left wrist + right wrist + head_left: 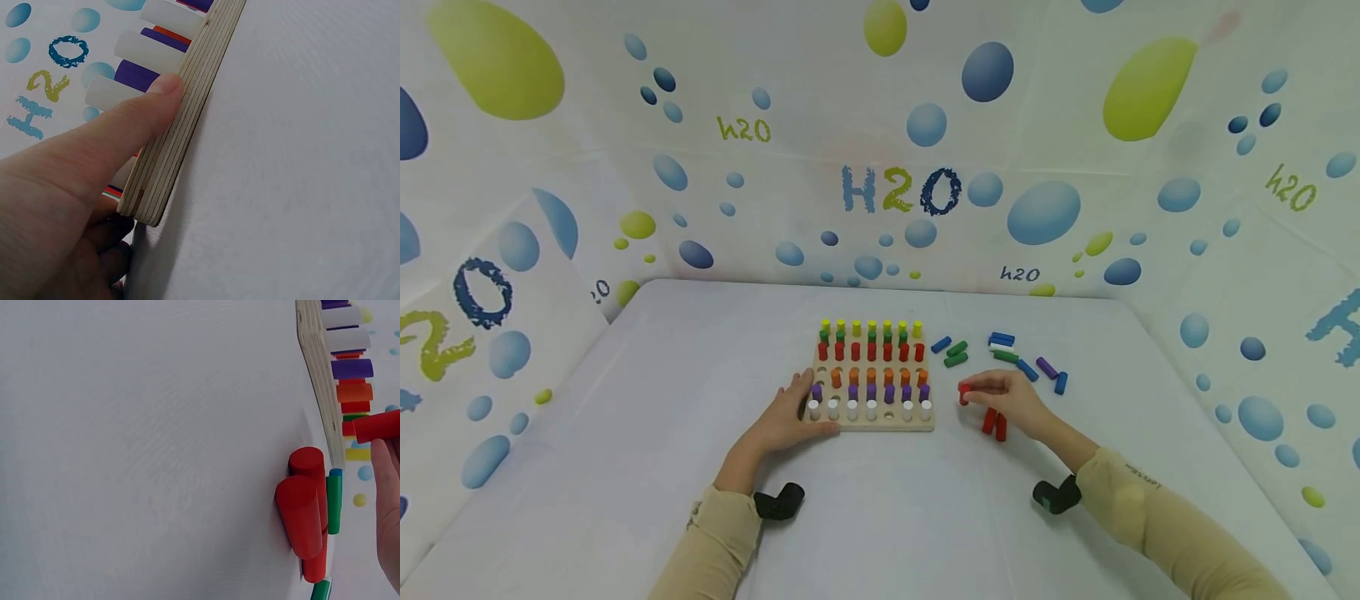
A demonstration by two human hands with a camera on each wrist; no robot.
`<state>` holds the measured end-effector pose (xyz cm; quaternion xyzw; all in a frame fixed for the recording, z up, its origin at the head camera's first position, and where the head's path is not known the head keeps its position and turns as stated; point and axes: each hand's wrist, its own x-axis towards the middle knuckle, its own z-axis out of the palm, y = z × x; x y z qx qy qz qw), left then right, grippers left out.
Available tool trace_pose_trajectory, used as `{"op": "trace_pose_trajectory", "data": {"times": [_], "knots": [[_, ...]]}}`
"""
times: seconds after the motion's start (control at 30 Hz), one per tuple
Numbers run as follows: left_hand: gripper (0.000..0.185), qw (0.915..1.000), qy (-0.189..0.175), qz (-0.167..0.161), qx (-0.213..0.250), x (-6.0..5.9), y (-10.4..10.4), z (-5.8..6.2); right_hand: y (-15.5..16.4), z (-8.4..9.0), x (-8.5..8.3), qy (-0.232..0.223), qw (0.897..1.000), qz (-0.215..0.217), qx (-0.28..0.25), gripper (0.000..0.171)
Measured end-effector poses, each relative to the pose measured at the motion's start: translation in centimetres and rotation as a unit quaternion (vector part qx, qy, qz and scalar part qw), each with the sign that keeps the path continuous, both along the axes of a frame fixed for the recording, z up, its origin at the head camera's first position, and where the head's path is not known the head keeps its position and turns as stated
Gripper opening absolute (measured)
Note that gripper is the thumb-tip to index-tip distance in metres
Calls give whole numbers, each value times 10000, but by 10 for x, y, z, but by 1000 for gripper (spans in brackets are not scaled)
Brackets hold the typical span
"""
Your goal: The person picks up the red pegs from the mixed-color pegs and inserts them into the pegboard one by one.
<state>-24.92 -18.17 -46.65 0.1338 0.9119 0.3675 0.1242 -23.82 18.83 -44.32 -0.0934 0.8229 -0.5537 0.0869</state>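
A wooden pegboard (pixel 880 427) holds rows of yellow, green, red, orange, purple and white pegs, with bare holes between the red and orange rows and one in the white row. My left hand (pixel 782 421) grips its near left corner; in the left wrist view the thumb (pixel 165 90) presses on the layered edge by the white pegs. To the right of the board, my right hand (pixel 1011 400) pinches a red peg (pixel 963 393), held upright between thumb and fingertips. Just below that hand lie two loose red pegs (pixel 1001 427), side by side.
Loose pegs are scattered right of the board: green pegs (pixel 957 360), several blue pegs (pixel 1027 370), a white one (pixel 1001 348) and a purple one (pixel 1047 367). A white cloth covers the table (pixel 625 417), with patterned sheeting (pixel 805 208) standing behind and at both sides.
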Motion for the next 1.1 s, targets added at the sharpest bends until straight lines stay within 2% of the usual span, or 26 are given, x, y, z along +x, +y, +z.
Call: {"op": "trace_pose_trajectory", "data": {"times": [0.33, 0.43, 0.63, 1.1], "knots": [[111, 10000, -67, 28, -26, 1, 1, 1, -9, 4, -3, -288, 9985, -472, -60, 37], [111, 10000, -82, 41, -36, 1, 1, 1, -12, 7, -4, -355, 9981, -494, -114, 37], [111, 10000, -71, 58, -31, 1, 1, 1, -21, 13, -9, -318, 9983, -478, -133, 34], [111, 9997, -176, 122, -68, 1, 1, 2, -60, 25, -25, -170, 9974, -82, -693, 33]]}}
